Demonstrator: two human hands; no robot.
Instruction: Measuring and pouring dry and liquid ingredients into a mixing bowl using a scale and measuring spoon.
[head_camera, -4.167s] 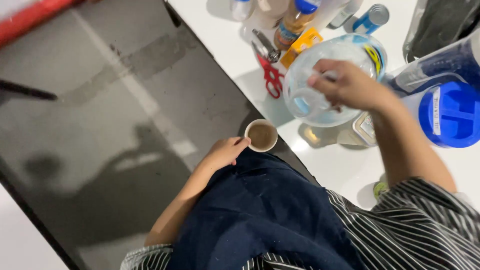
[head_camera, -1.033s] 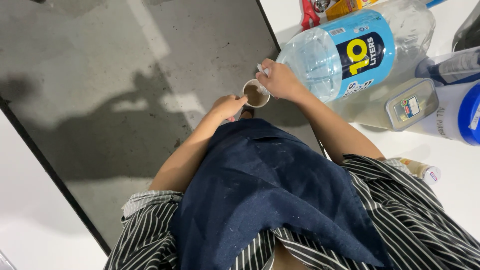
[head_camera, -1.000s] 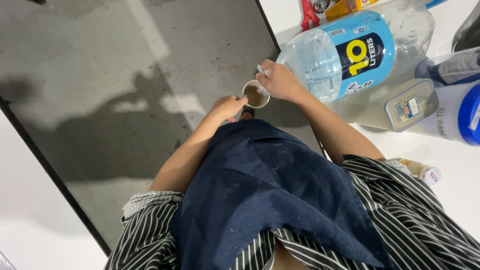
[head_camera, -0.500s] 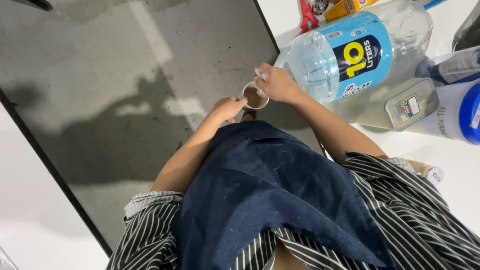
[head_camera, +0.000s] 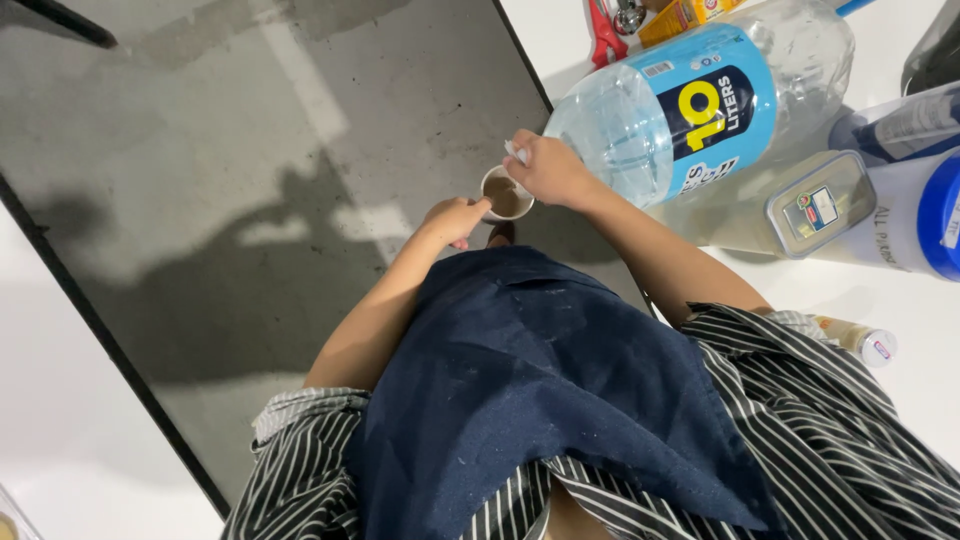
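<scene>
I noted left hand (head_camera: 452, 217) pinched the cup (head_camera: 506, 193) rim at 8 o'clock, right hand (head_camera: 545, 168) clamped the tilted water bottle (head_camera: 690, 110) neck; best poured slowly.

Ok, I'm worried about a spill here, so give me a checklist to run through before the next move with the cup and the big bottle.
1. Left hand on the cup: ok, fingers touch its side.
2. Right hand on the neck of the big water bottle: ok.
3. Bottle mouth over the cup: cannot tell, the hand hides it.
4. Cup has room: ok, brown liquid sits below the rim.
5. Cup supported from below: not ok, it hangs over the floor beside the table edge.
6. Bottle resting on the table: ok, lying tilted.
</scene>
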